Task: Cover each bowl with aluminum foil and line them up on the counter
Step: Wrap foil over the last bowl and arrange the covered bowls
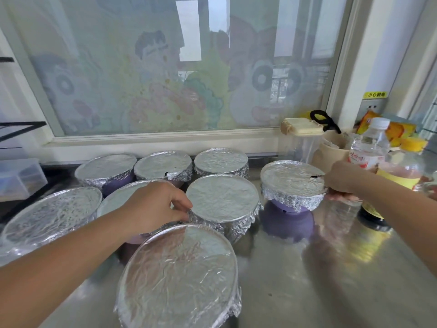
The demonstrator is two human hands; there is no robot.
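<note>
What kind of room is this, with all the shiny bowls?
Most likely a home kitchen. Foil-covered bowls sit on a steel counter below a window, and a water bottle stands with other food containers at the right.

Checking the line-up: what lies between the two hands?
In the head view, two foil-covered bowls: the middle bowl by the left hand, the right bowl by the right hand.

Daylit window [123, 67] with faded cartoon film, white sill [165, 138], behind a shiny steel counter [307, 280]
</note>
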